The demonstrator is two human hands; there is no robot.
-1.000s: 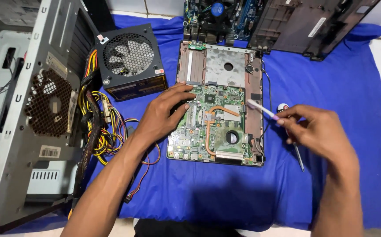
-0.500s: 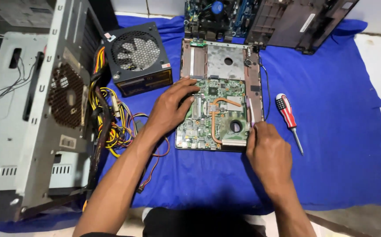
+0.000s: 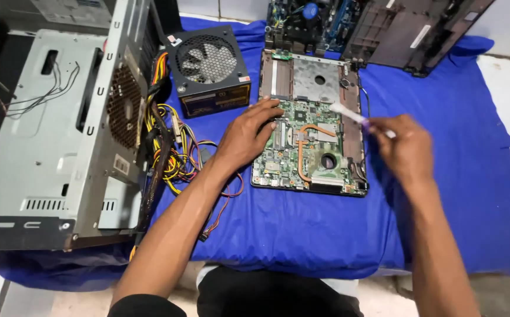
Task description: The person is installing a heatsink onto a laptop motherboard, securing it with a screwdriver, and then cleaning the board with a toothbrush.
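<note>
1. The left hand (image 3: 246,138) lies flat on the laptop board (image 3: 308,147), fingers spread on its left edge, holding nothing, only pressing it to the blue cloth (image 3: 455,176).
2. The right hand (image 3: 405,147), at 3 o'clock from the board, pinches a thin white tool (image 3: 349,113), its tip blurred above the board's right side.
3. The step in hand seems to be working on the board with the tool.
4. The next move probably needs a steady tip on one exact spot; the power supply (image 3: 211,67) sits at 10 o'clock.
</note>
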